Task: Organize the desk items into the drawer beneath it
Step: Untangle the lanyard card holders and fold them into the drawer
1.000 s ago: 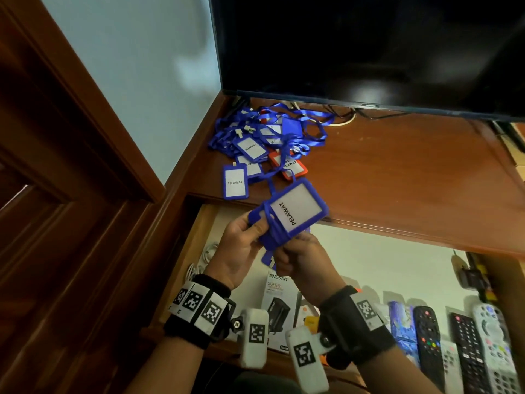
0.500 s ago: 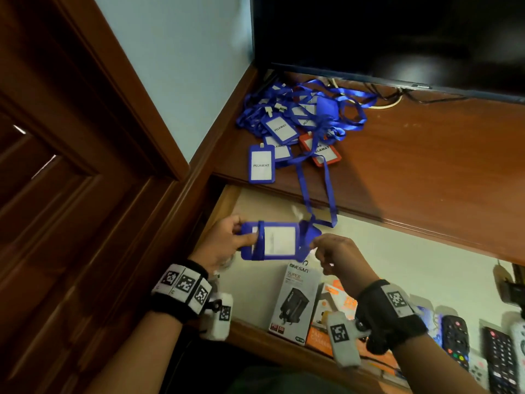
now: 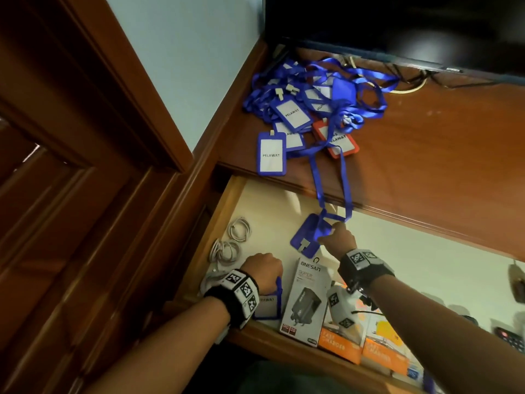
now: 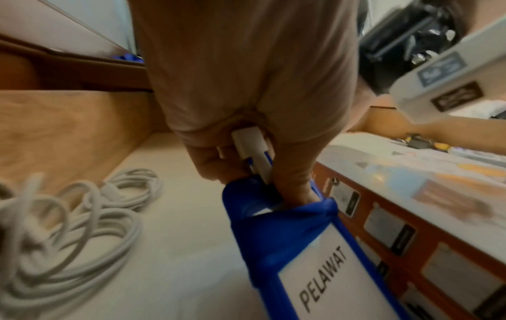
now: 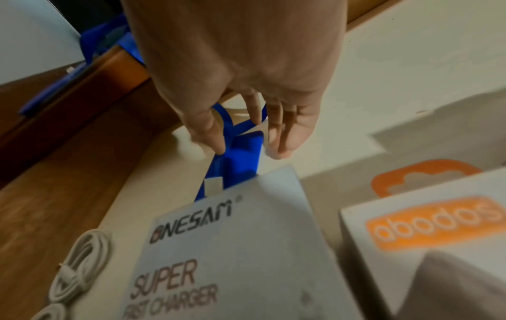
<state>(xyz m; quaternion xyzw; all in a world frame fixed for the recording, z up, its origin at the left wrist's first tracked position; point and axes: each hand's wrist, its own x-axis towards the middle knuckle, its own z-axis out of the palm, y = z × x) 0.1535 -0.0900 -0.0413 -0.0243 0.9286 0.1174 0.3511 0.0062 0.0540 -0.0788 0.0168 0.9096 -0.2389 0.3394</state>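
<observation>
The left hand's fingers (image 4: 290, 173) are curled tight round the white clip and top edge of a blue "PELAWAT" badge holder (image 4: 315, 266), which hangs from that grip with its long axis running back toward the wrist, low at the front left of the open drawer (image 3: 224, 211), between the coiled white cables (image 4: 68, 220) and the ONESAM charger box (image 3: 308, 300). The left hand (image 3: 262, 270) is thus already at a drawer floor spot, and the coming move there looks like a simple lowering and release. The right hand (image 3: 339, 237) reaches deeper in; its fingers (image 5: 216, 134) are spread and nearly straight, tips on or just above a second blue badge holder (image 5: 240, 164) lying back-side up just beyond the far end of the charger box. Whether they actually pinch it cannot be told. From that holder a blue lanyard (image 3: 329, 177) climbs over the counter (image 3: 426, 172) edge to the tangled pile of badges (image 3: 306, 109) near the wall corner, so the strap, running away from the fingers toward the pile, is probably what the right hand must draw down into the drawer.
</observation>
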